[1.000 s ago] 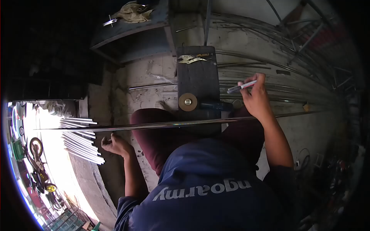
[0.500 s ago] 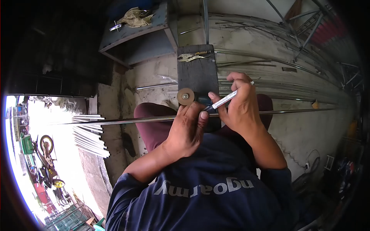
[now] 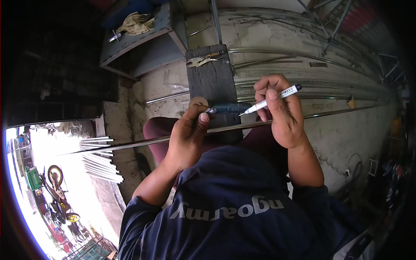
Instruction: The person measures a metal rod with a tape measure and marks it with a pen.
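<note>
My right hand (image 3: pixel 281 110) grips a white marker pen (image 3: pixel 268 100), its thin tip pointing left and its dark end up and right. Thumb and forefinger of my left hand (image 3: pixel 188 134) are pinched together beside a small silvery piece; whether they hold it is unclear. A long shiny metal bar (image 3: pixel 229 128) runs across my lap, passing by my left hand and below the marker. Behind my fingers lies a blue power tool (image 3: pixel 229 107) with a round tan disc (image 3: pixel 199 102), partly hidden, on a dark wooden board (image 3: pixel 210 82).
Locking pliers (image 3: pixel 201 61) lie at the board's far end. A metal table (image 3: pixel 160 41) with a cloth (image 3: pixel 138 24) stands at the upper left. Long metal bars lie on the floor behind and right. White tubes (image 3: pixel 102 160) jut out at left, near a parked motorcycle (image 3: pixel 56 190).
My hands have moved apart: the left went left, the right went up and right with the marker. Its thin tip now shows. The view has shifted slightly.
</note>
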{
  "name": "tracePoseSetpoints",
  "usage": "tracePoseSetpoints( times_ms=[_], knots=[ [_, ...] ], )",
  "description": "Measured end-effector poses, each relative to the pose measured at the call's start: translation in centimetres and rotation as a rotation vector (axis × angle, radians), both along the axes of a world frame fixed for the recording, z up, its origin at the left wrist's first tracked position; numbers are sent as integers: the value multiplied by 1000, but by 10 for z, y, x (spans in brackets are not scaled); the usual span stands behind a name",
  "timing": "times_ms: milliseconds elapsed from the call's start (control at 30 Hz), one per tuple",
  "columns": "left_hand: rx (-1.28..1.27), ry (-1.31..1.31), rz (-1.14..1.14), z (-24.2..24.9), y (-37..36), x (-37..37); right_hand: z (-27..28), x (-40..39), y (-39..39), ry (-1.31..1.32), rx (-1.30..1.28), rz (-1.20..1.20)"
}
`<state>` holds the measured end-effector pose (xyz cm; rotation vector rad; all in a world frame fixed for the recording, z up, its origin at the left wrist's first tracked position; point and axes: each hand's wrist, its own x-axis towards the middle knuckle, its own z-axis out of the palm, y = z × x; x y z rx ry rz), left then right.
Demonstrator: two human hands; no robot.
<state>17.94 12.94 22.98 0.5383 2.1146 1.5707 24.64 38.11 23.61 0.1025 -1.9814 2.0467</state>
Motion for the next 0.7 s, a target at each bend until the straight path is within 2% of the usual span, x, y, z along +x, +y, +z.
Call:
tracePoseSetpoints(
  times_ms=[100, 167, 533, 700],
  knots=[
    [0, 25, 23, 0, -1, -1, -7, -9, -20, 143, -202, 19],
    [-14, 25, 28, 1, -3, -2, -10, -14, -24, 191, -154, 41],
    [-3, 62, 22, 8, -6, -3, -18, -22, -40, 79, -116, 41],
    [-63, 274, 1, 9, -2, -2, -23, -22, -52, -67, -269, -6]
  ],
)
